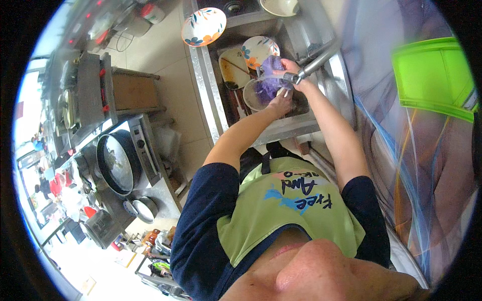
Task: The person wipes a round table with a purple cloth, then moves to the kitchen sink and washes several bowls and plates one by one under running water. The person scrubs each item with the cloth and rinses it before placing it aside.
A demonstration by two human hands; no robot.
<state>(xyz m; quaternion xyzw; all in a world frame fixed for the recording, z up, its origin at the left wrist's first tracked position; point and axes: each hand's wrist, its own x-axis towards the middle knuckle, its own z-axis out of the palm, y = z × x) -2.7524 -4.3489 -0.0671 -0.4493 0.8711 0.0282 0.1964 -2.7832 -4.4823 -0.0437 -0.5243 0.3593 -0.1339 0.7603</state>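
Both hands are over a steel sink basin [263, 139]. My right hand [292, 69] grips a crumpled purple cloth [272, 66] beside the metal faucet [314, 64]. Water runs leftward in the picture from the spout across the cloth. Lower down, my left hand [280, 103] holds a small white object [283, 91], its kind unclear, against the cloth's lower end. Beneath the hands sits a pale round bowl [251, 96], partly covered by the cloth. A flower-patterned plate [260, 47] and a squarish dish [231, 64] with yellow-brown residue lie beyond. Brown chopsticks [236, 103] rest beside the bowl.
Another floral plate [204, 26] sits on the sink's left rim, and a white bowl [280, 6] at the far edge. A bright green plastic bin [433, 75] stands right. Leftward, across the tiled floor [180, 82], a large black pan [116, 163] rests on a stove.
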